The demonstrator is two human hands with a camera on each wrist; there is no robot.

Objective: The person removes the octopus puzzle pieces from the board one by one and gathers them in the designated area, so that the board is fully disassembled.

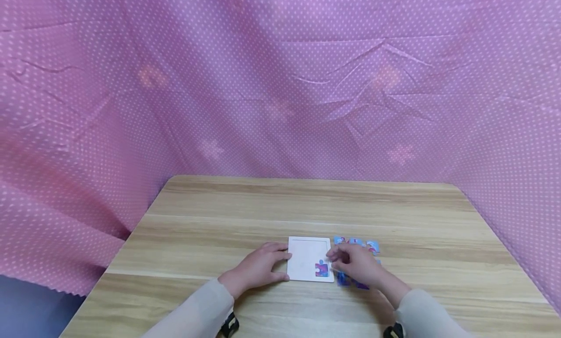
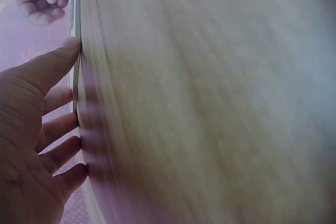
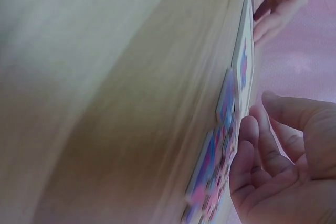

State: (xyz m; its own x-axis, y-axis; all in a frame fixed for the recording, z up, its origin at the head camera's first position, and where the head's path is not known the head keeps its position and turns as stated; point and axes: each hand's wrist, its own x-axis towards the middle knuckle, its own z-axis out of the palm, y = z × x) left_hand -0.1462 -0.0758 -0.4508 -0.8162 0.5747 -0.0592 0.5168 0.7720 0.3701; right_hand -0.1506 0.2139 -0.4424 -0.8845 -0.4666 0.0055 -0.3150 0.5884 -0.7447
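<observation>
A white square puzzle tray (image 1: 302,256) lies flat on the wooden table. One blue, pink and purple jigsaw piece (image 1: 322,269) sits in its near right corner. My left hand (image 1: 258,265) rests at the tray's left edge, thumb and fingers spread and the fingertips touching the rim. Over the tray's right edge hovers my right hand (image 1: 358,265), its fingers loosely bent. In the right wrist view its thumb stands apart from the fingers, with nothing visible between them. Several loose jigsaw pieces (image 3: 207,166) lie right of the tray, partly hidden under this hand in the head view.
The light wooden table (image 1: 197,221) reaches back to a pink dotted cloth (image 1: 280,94), which also hangs at both sides. Dark bands show at both wrists, below pale sleeves (image 1: 197,309).
</observation>
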